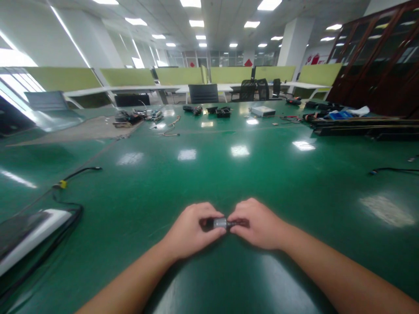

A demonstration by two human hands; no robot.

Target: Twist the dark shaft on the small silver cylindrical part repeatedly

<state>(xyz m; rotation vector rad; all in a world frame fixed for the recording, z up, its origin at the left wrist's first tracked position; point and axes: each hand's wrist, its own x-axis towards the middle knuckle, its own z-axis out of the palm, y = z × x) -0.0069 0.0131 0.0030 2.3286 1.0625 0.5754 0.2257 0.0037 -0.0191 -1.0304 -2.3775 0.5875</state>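
Observation:
Low in the middle of the view, both hands meet over the green tabletop around a small silver-and-black cylindrical part [220,223]. My left hand [193,226] is closed on its thicker silver body, thumb and fingers on either side, with a dark end showing inside the grip. From the body's right side a thin dark end [233,223] runs into my right hand [257,224], whose thumb and fingertips pinch it. The fingers partly cover the part, and its exact kind is too blurred to make out.
A black cable [80,172] with a yellow tag and a white-edged device [42,235] lie at left. Another dark cable [393,169] is at right. Along the far side are electronic parts [137,116], a silver box [262,111] and stacked black bars [363,126].

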